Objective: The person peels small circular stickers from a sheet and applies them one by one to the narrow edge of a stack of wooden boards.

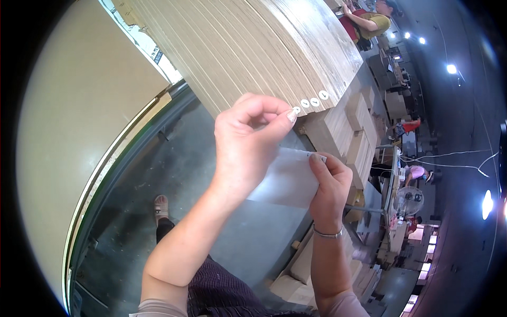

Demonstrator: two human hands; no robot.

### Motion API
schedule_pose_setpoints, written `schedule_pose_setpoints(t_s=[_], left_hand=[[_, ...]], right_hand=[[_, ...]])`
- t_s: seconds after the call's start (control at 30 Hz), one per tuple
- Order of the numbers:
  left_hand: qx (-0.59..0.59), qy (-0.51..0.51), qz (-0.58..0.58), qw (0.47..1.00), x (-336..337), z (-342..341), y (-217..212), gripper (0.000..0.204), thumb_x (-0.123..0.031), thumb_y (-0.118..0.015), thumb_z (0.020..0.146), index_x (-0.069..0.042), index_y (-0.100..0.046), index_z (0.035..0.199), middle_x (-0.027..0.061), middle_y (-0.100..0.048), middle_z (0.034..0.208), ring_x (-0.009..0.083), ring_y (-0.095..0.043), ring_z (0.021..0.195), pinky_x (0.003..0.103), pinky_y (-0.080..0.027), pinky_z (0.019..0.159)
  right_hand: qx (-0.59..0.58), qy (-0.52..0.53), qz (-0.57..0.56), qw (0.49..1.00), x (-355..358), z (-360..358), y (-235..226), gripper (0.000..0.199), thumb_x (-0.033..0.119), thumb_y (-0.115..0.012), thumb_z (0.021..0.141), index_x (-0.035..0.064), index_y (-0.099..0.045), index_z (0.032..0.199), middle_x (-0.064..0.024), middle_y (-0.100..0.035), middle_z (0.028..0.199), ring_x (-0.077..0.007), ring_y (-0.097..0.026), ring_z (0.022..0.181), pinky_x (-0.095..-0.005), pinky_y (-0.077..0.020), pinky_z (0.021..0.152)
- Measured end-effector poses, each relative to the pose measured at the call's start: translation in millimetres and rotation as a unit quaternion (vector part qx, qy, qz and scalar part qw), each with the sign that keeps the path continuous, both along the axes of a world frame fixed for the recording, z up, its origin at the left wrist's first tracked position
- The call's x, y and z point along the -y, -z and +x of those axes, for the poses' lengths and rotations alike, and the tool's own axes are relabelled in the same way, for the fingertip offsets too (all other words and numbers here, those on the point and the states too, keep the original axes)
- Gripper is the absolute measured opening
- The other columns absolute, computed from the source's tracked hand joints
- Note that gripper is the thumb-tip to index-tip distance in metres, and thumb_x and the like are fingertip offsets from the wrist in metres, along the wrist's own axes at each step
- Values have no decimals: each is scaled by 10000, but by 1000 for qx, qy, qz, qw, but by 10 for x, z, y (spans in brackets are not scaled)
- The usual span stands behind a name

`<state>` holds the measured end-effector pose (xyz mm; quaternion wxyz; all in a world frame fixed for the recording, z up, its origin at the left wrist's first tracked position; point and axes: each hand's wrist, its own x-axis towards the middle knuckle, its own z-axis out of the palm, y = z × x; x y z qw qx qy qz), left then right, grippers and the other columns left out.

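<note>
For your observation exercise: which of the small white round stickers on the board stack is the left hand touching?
The leftmost sticker, under the left hand's fingertips; the other two stickers sit untouched to its right.

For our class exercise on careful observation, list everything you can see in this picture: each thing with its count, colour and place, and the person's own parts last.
stack of boards: one, pale wood, top centre, edges facing the hands
round stickers: three stuck in a row, a fourth under the thumb, white, on the board edges
backing sheet: one, pale grey, centre
smaller board stacks: several, pale wood, right of centre
floor: grey, below
ceiling lights: several, white, right
co-worker: one, red and olive clothes, top right
bracelet: one, silver, right wrist
left hand: pressing a sticker on
right hand: grip on the sheet
</note>
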<state>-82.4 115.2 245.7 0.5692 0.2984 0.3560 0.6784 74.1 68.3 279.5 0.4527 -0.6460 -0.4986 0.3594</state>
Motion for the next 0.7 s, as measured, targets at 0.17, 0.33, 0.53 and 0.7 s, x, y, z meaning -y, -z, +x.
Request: schedule_pose_setpoints(t_s=[0.17, 0.33, 0.53, 0.7], left_hand=[[3, -25, -1, 1000, -6, 40, -40, 22, -21, -707, 818, -28, -686, 813, -37, -573, 780, 37, -484, 714, 194, -386, 640], [-40, -40, 6, 998, -11, 54, -38, 51, -51, -716, 838, -24, -675, 827, -65, -560, 750, 11, -427, 674, 164, -336, 618], [19, 1, -49, 999, -48, -16, -71, 118, -31, -755, 798, -23, -638, 811, -28, -584, 740, 33, -473, 668, 182, -395, 626], [54, 10, -49, 997, -90, -62, 5, 163, -12, -784, 758, -38, -627, 795, -26, -575, 730, 45, -499, 688, 187, -421, 637]], right_hand=[[-1, -12, 7, 1000, 3, 45, -8, 186, 99, -645, 923, -82, -684, 944, 4, -637, 788, -54, -541, 707, -206, -432, 656], [-5, -15, 2, 1000, 36, 23, -35, 180, 99, -645, 924, -75, -687, 944, 4, -642, 791, -51, -544, 711, -203, -432, 658], [11, -18, 4, 1000, 79, 14, -39, 170, 91, -643, 922, -71, -689, 947, 2, -648, 783, -48, -550, 703, -201, -436, 648], [12, -17, 12, 1000, 96, -41, -39, 167, 87, -646, 917, -71, -690, 947, 2, -650, 775, -47, -551, 691, -198, -436, 637]])
